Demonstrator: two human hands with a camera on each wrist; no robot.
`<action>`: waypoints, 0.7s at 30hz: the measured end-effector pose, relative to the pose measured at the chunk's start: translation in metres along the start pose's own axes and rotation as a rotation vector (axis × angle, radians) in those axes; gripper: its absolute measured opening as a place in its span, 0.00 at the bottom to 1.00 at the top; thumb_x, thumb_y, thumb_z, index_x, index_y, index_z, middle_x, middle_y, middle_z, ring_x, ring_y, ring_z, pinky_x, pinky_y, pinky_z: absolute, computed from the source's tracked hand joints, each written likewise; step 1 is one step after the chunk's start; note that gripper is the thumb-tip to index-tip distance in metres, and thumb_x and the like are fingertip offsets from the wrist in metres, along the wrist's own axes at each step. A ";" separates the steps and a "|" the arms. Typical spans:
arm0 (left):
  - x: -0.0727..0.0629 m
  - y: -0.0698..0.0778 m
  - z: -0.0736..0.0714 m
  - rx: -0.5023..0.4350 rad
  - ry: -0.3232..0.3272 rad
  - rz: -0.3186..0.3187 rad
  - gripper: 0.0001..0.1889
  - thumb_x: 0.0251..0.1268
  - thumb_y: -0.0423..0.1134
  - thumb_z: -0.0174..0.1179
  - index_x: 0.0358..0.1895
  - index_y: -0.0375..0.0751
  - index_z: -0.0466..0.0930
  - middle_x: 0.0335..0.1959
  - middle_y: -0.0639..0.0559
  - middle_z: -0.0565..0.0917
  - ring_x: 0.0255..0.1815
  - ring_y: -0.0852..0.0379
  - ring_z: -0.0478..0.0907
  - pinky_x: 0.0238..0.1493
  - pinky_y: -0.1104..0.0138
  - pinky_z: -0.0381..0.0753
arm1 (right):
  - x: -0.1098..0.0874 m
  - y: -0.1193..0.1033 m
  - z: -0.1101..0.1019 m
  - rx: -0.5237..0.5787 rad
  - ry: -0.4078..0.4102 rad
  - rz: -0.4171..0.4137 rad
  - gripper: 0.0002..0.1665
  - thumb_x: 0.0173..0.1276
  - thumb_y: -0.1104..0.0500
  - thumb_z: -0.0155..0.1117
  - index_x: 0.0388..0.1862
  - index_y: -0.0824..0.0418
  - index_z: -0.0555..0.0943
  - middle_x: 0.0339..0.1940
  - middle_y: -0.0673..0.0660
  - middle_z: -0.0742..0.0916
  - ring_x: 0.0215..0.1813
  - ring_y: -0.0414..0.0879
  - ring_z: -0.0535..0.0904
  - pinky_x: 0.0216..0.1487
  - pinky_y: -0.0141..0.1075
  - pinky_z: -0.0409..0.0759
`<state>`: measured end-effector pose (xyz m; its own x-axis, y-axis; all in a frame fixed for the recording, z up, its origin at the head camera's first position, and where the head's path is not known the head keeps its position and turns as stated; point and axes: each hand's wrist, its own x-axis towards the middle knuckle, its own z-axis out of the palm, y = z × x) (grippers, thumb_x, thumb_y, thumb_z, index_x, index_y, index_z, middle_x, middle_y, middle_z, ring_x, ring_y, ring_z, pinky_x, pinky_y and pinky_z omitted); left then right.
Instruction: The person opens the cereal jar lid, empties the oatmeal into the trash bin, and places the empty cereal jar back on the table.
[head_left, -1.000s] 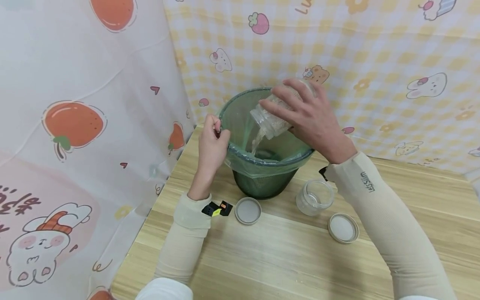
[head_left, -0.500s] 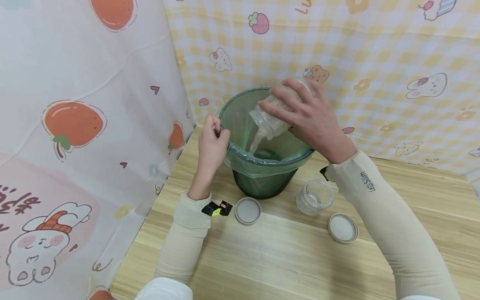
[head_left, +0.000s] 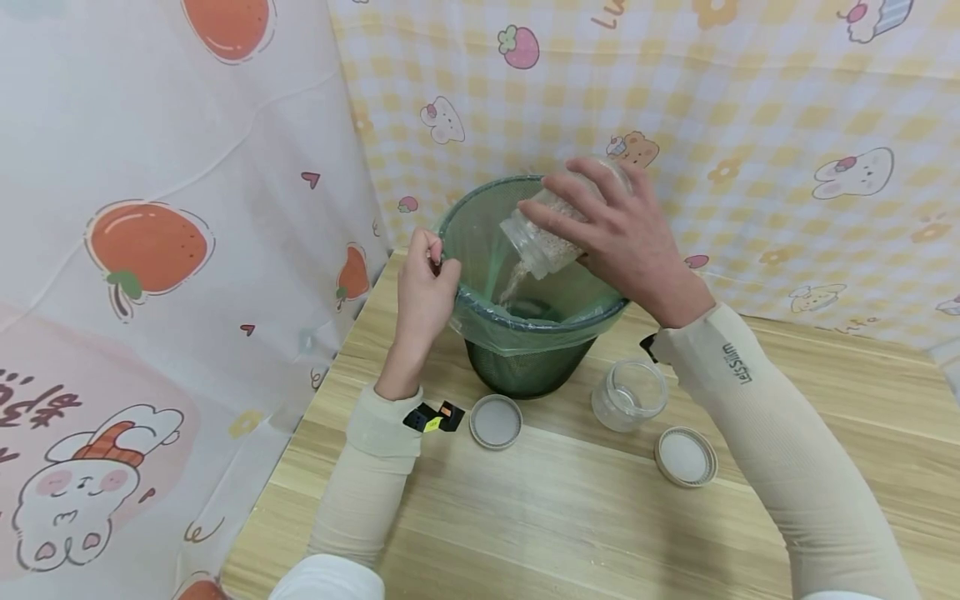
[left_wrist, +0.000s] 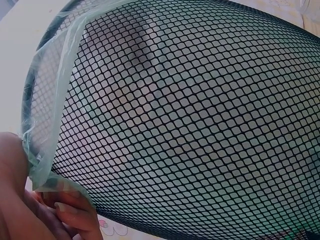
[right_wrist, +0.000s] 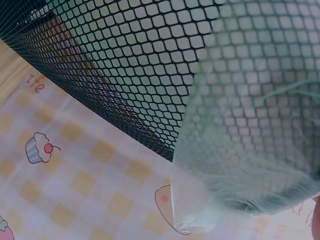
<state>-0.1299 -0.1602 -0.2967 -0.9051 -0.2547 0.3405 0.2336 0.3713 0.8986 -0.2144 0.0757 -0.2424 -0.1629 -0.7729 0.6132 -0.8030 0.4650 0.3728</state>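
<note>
A dark mesh trash bin (head_left: 525, 375) lined with a thin green plastic bag (head_left: 480, 321) stands on the wooden table. My left hand (head_left: 425, 292) grips the bin's left rim together with the bag; in the left wrist view, my left fingers (left_wrist: 75, 215) curl over the bag's edge. Over the opening, my right hand (head_left: 611, 229) holds a clear jar (head_left: 551, 246) tipped with its mouth down to the left. Pale grains (head_left: 513, 283) stream from the mouth into the bin. Mostly mesh and bag fill the right wrist view, with the jar hidden there.
An open clear jar (head_left: 630, 396) stands right of the bin. One round lid (head_left: 497, 422) lies in front of the bin, another lid (head_left: 686, 457) farther right. Patterned cloth (head_left: 750, 167) hangs close behind and to the left of the table (head_left: 555, 525).
Grains keep falling from the tipped jar, and the stream looks thinner now than half a second ago. Both hands stay almost where they were.
</note>
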 end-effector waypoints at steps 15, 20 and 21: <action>-0.002 0.001 -0.001 -0.021 0.000 -0.006 0.11 0.59 0.26 0.44 0.32 0.43 0.52 0.19 0.50 0.51 0.18 0.56 0.49 0.23 0.65 0.51 | 0.001 -0.003 0.000 -0.018 0.038 0.004 0.47 0.47 0.68 0.75 0.66 0.42 0.69 0.61 0.56 0.75 0.64 0.57 0.66 0.56 0.58 0.63; -0.003 0.001 -0.001 -0.026 0.001 -0.006 0.11 0.59 0.26 0.44 0.32 0.43 0.52 0.19 0.50 0.51 0.18 0.57 0.50 0.23 0.65 0.51 | 0.000 -0.004 -0.001 0.006 0.032 0.018 0.50 0.44 0.67 0.78 0.66 0.43 0.69 0.62 0.56 0.75 0.65 0.57 0.66 0.55 0.57 0.63; -0.003 0.001 -0.001 -0.028 0.001 -0.005 0.11 0.59 0.26 0.44 0.32 0.43 0.52 0.20 0.50 0.51 0.18 0.57 0.50 0.23 0.65 0.51 | 0.000 -0.004 -0.002 0.010 0.031 0.022 0.50 0.44 0.67 0.78 0.66 0.43 0.69 0.62 0.56 0.75 0.65 0.57 0.65 0.54 0.58 0.63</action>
<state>-0.1265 -0.1602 -0.2968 -0.9060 -0.2571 0.3362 0.2389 0.3451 0.9077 -0.2099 0.0744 -0.2430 -0.1628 -0.7485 0.6428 -0.8049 0.4776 0.3522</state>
